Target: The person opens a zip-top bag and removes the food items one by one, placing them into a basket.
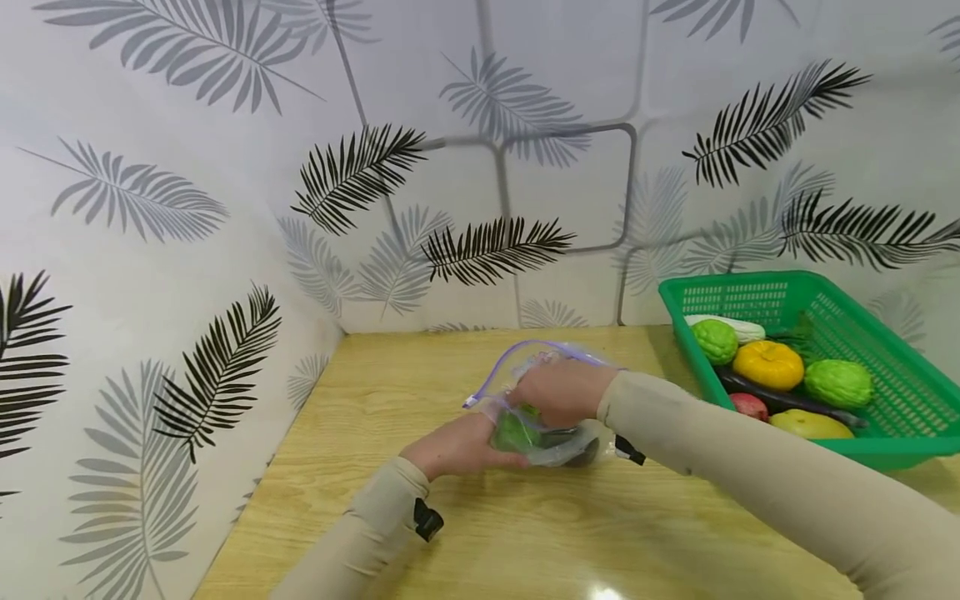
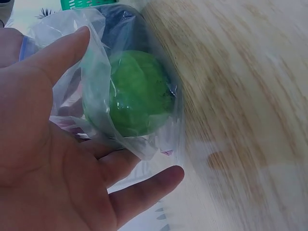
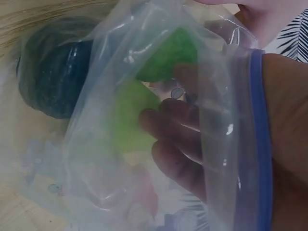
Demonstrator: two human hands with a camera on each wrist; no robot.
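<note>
A clear zip bag (image 1: 553, 454) with a purple zip edge sits on the wooden table. Inside lie a round green vegetable (image 2: 139, 94), a large dark vegetable (image 3: 57, 67), a yellow-green piece (image 3: 132, 115) and something reddish (image 3: 142, 190). My left hand (image 1: 467, 446) holds the bag's left side from outside, thumb along the front and other fingers behind; its little finger sticks out straight. My right hand (image 1: 558, 390) reaches through the bag's mouth, the zip edge around its wrist. In the right wrist view its loosely bent fingers (image 3: 175, 166) are right at the yellow-green piece, seen through cloudy plastic.
A green plastic basket (image 1: 903, 421) stands at the right, holding a yellow pumpkin (image 1: 768, 365), green chayotes (image 1: 838, 383), a long dark eggplant (image 1: 757, 390), and other produce. A leaf-patterned covering (image 1: 465, 192) hangs behind the table (image 1: 390, 375) and along its left side.
</note>
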